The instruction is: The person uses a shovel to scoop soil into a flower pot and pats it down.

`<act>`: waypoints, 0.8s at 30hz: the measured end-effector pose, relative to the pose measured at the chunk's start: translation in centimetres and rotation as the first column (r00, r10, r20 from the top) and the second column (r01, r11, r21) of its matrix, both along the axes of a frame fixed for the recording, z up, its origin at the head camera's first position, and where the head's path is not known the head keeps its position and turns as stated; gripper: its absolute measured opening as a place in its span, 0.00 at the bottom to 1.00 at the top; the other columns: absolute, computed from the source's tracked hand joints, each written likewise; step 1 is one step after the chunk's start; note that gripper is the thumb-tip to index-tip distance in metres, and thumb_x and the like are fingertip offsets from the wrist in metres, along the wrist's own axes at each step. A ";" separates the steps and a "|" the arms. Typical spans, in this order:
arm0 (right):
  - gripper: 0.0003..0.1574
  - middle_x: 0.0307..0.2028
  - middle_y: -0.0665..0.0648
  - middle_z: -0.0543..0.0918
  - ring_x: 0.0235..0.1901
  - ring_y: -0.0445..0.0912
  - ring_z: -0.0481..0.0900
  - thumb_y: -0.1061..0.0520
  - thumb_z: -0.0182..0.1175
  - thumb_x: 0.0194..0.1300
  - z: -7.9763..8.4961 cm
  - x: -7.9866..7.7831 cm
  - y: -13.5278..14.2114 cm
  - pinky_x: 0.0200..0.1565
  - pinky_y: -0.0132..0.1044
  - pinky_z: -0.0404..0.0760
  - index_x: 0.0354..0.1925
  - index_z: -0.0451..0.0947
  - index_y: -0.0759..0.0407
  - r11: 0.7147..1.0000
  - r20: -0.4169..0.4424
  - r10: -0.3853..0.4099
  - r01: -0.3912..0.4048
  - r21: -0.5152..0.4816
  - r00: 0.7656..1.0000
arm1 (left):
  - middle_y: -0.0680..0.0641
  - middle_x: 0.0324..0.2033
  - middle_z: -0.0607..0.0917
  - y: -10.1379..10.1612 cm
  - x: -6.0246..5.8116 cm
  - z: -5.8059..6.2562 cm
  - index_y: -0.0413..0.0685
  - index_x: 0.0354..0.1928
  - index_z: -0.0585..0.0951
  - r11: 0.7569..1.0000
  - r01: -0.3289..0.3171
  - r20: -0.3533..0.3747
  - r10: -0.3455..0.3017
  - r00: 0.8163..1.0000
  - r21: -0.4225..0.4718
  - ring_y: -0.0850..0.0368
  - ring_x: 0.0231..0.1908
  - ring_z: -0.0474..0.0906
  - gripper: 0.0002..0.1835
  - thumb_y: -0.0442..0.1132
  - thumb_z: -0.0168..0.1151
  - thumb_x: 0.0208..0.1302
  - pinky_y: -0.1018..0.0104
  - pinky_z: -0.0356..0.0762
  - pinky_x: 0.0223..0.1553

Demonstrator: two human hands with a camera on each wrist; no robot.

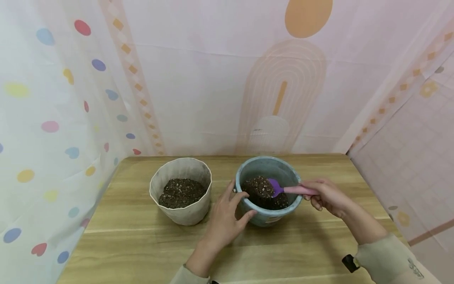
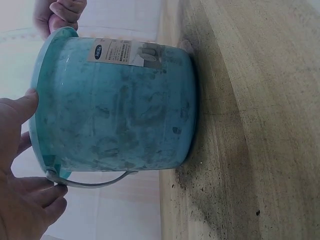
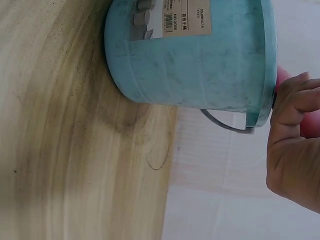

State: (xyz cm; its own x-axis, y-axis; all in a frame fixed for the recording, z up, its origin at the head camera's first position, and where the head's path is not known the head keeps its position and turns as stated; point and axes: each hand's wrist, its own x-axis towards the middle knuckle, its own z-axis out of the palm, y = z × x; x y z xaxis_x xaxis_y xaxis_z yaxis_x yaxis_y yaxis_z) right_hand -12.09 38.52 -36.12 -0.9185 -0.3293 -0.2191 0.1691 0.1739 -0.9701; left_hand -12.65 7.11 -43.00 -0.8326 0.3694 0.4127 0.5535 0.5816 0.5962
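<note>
Dark potting soil [image 1: 260,186] lies inside a blue plastic bucket [image 2: 120,110], which stands upright on the table. My left hand [image 1: 223,221] holds the bucket's rim at its near left, with the thumb on the rim and the fingers by the handle joint [image 2: 52,174]. In my right hand [image 1: 328,197] is a small garden trowel [image 1: 278,189] with a pink handle and a purple blade. Its blade is in the bucket, heaped with soil, and the handle crosses the right rim. In the right wrist view, the curled fingers [image 3: 295,115] are beside the rim.
Left of the bucket stands a whitish plastic pot [image 1: 191,215] with a wavy rim, partly filled with soil [image 1: 181,192]. Both are on a wooden table [image 1: 142,252]. Patterned cloth [image 1: 198,86] hangs behind and at the sides. Soil crumbs [image 2: 200,210] lie near the bucket's base.
</note>
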 end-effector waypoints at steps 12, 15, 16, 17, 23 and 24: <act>0.25 0.49 0.48 0.88 0.15 0.34 0.64 0.53 0.42 0.83 0.3 0.3 0.6 0.18 0.26 0.63 0.57 0.84 0.59 0.994 -0.040 0.026 -0.030 -0.108 0.999 | 0.36 0.75 0.62 -0.5 0.2 0.9 0.51 0.58 0.79 1.000 0.015 -0.055 -0.016 0.998 -0.019 0.36 0.72 0.61 0.28 0.55 0.73 0.61 0.37 0.62 0.68; 0.24 0.50 0.47 0.88 0.16 0.34 0.66 0.54 0.42 0.82 1.0 0.4 0.5 0.18 0.26 0.62 0.56 0.84 0.58 0.993 -0.044 0.017 -0.022 -0.120 0.999 | 0.34 0.73 0.64 -1.0 0.2 1.5 0.48 0.59 0.79 0.999 0.001 -0.104 -0.004 0.995 -0.038 0.35 0.71 0.63 0.29 0.55 0.73 0.61 0.39 0.63 0.68; 0.24 0.50 0.47 0.88 0.16 0.34 0.65 0.54 0.42 0.82 1.2 0.3 0.5 0.18 0.27 0.60 0.57 0.83 0.59 0.992 -0.049 0.019 -0.025 -0.125 0.999 | 0.34 0.72 0.66 -1.2 0.2 1.6 0.47 0.59 0.79 0.999 -0.009 -0.117 0.004 0.993 -0.043 0.36 0.71 0.63 0.29 0.55 0.73 0.60 0.39 0.63 0.68; 0.24 0.50 0.47 0.87 0.16 0.34 0.64 0.54 0.42 0.82 1.4 0.3 0.4 0.17 0.29 0.57 0.58 0.82 0.61 0.992 -0.051 0.017 -0.023 -0.127 0.999 | 0.33 0.72 0.66 -1.3 0.1 1.7 0.47 0.59 0.80 0.999 -0.019 -0.131 0.012 0.991 -0.049 0.35 0.71 0.64 0.29 0.55 0.73 0.60 0.39 0.62 0.68; 0.25 0.49 0.47 0.88 0.13 0.36 0.61 0.52 0.44 0.82 2.0 -0.1 -0.2 0.17 0.37 0.49 0.61 0.79 0.65 0.992 -0.031 0.008 -0.011 -0.127 1.000 | 0.35 0.71 0.68 -2.3 0.5 1.8 0.47 0.58 0.80 0.997 -0.050 -0.159 0.039 0.987 -0.064 0.38 0.71 0.63 0.29 0.54 0.72 0.60 0.42 0.56 0.72; 0.25 0.49 0.47 0.88 0.13 0.36 0.62 0.52 0.45 0.82 2.0 -0.2 -0.4 0.16 0.35 0.50 0.61 0.80 0.64 0.992 -0.025 0.010 -0.013 -0.125 1.000 | 0.36 0.72 0.68 -2.5 0.6 1.7 0.47 0.58 0.80 0.996 -0.055 -0.163 0.044 0.986 -0.067 0.39 0.71 0.63 0.28 0.54 0.73 0.60 0.43 0.56 0.72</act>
